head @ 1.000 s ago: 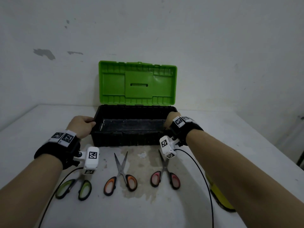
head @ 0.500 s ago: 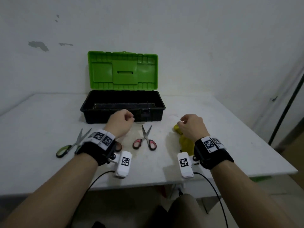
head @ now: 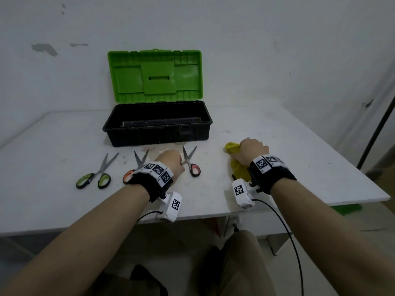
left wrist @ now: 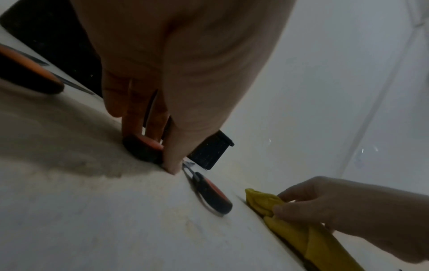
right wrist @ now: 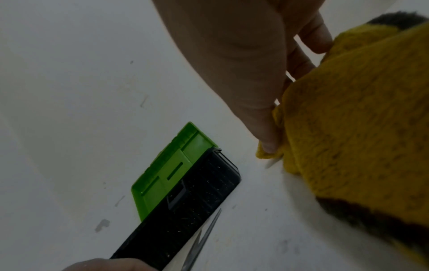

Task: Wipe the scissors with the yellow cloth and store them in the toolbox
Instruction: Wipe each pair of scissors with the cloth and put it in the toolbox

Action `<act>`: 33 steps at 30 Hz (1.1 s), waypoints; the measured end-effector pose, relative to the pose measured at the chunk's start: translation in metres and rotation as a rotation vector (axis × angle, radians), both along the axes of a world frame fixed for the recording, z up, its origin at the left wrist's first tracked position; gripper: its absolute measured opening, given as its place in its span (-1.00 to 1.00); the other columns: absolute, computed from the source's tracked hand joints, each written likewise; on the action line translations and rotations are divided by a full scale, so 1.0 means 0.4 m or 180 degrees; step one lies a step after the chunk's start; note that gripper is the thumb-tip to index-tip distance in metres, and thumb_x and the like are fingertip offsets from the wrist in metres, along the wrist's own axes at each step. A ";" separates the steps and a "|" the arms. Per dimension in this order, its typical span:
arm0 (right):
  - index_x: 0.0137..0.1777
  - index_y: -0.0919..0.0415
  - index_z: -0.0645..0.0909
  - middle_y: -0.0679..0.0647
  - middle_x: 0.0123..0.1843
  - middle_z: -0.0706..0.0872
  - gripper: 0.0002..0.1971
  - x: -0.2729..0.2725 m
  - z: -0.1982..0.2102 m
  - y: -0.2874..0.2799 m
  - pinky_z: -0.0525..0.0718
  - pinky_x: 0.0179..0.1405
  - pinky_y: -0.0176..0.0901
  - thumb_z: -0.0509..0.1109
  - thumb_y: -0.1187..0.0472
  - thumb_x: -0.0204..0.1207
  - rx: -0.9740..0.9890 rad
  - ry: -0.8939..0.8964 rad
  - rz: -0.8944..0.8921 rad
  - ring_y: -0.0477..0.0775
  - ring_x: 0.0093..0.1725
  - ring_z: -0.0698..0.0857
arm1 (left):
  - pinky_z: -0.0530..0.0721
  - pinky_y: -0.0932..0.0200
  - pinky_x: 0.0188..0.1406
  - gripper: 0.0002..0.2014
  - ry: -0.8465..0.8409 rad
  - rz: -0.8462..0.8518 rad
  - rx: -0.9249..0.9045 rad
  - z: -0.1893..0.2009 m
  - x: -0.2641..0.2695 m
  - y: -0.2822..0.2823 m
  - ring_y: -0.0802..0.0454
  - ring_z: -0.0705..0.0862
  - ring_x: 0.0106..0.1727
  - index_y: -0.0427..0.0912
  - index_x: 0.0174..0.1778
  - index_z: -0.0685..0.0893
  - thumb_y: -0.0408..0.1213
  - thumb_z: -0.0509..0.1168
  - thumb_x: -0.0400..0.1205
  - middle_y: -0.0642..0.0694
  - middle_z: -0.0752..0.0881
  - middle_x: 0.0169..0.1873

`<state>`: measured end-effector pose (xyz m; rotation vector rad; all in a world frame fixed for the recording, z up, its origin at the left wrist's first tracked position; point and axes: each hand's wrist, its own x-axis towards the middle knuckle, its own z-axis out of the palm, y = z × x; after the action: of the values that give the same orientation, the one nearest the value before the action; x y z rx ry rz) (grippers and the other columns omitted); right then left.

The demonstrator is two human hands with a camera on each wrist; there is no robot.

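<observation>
Three scissors lie in a row in front of the open toolbox (head: 158, 133): green-handled (head: 94, 177), orange-handled (head: 140, 160) partly under my left wrist, and red-handled (head: 190, 162). My left hand (head: 178, 165) pinches the left handle loop of the red-handled scissors (left wrist: 148, 146) between thumb and fingers; they still lie on the table. The scissors' other handle (left wrist: 214, 195) is free. My right hand (head: 239, 151) grips the bunched yellow cloth (head: 238, 167) on the table, thumb and fingers closed on its fold (right wrist: 348, 128).
The toolbox's green lid (head: 155, 75) stands upright against the wall, and its black tub looks empty. The white table (head: 53, 135) ends close behind my wrists at its front edge (head: 106, 226). A dark pole (head: 376, 129) leans at the far right.
Both hands left the toolbox rim and came back toward me. The left hand dropped onto the red-handled scissors' handle; the right hand closed on the yellow cloth.
</observation>
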<state>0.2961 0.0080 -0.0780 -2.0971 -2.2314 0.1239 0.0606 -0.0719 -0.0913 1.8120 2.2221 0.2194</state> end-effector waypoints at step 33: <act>0.04 -0.20 0.54 -0.08 -0.11 0.74 -0.90 -0.128 0.019 -0.173 0.76 -0.01 0.18 0.20 -0.02 0.64 0.0173 0.2881 0.1366 0.04 -0.10 0.76 | 0.70 -0.08 -0.19 -0.73 -0.2166 -0.0101 0.1148 -0.029 -0.065 -0.177 0.08 0.60 -0.35 -0.08 -0.23 0.69 0.05 0.42 0.60 0.00 0.64 -0.39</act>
<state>0.2450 -0.0610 -0.0703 -1.1128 -1.9678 0.8281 0.0345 -0.1426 -0.1028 1.5880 1.7337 1.1058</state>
